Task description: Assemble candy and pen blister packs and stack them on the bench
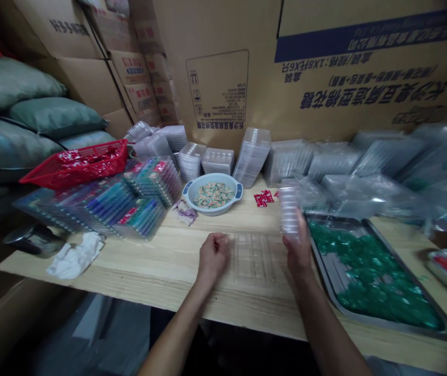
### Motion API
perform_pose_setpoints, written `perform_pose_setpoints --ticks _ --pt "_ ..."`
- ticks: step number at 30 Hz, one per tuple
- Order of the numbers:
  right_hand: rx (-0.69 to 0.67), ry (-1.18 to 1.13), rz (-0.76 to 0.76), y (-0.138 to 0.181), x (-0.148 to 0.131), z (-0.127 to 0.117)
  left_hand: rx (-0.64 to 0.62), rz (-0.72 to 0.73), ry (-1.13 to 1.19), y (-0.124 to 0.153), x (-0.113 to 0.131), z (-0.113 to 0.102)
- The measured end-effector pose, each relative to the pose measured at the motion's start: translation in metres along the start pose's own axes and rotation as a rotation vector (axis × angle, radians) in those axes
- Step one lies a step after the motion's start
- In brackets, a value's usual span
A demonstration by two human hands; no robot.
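Observation:
My left hand (214, 257) is closed, its fingers curled at the left edge of a clear plastic tray (256, 256) with several long compartments. Whether the fingers pinch that edge or something small is hidden. The tray lies in front of me on the wooden table and looks see-through and blurred. Beyond its right side, my right hand (299, 248) grips a ribbed clear plastic piece (289, 211), held upright and smeared by motion; it could be one tray or a small stack. A metal tray (327, 284) of green wrapped packets (380, 271) is just right of that hand.
A blue bowl (214, 211) of small packets stands behind, with red packets (263, 198) nearby. Filled clear boxes (140, 216), a red basket (74, 180) and crumpled tissue (76, 256) are left. Stacked empty plastic trays (251, 156) line the cardboard (215, 31) at the back.

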State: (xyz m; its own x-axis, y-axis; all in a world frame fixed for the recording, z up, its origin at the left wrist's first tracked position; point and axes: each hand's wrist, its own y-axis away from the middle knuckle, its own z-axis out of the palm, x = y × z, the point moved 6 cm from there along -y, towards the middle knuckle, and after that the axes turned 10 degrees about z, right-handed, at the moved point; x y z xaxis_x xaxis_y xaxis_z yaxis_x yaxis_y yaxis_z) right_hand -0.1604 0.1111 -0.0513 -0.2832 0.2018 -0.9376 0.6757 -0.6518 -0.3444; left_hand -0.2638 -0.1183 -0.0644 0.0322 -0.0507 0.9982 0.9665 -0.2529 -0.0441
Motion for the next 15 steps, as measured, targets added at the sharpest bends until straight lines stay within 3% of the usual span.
perform_pose_setpoints --ticks 2,5,7,12,15 --pt "-0.120 0.054 -0.089 0.008 -0.013 0.013 -0.035 0.106 0.024 0.004 0.024 0.010" --pt "-0.339 0.096 -0.152 0.024 -0.027 0.037 -0.153 0.093 0.298 0.013 0.050 0.035" --pt "-0.422 0.075 -0.159 0.032 -0.030 0.049 -0.148 0.069 0.445 0.015 0.060 0.046" --pt "-0.497 -0.048 -0.101 0.039 -0.024 0.061 -0.082 -0.065 0.611 0.010 0.055 0.054" --pt "-0.517 -0.075 -0.068 0.039 -0.019 0.064 -0.070 0.019 0.523 0.011 0.058 0.052"
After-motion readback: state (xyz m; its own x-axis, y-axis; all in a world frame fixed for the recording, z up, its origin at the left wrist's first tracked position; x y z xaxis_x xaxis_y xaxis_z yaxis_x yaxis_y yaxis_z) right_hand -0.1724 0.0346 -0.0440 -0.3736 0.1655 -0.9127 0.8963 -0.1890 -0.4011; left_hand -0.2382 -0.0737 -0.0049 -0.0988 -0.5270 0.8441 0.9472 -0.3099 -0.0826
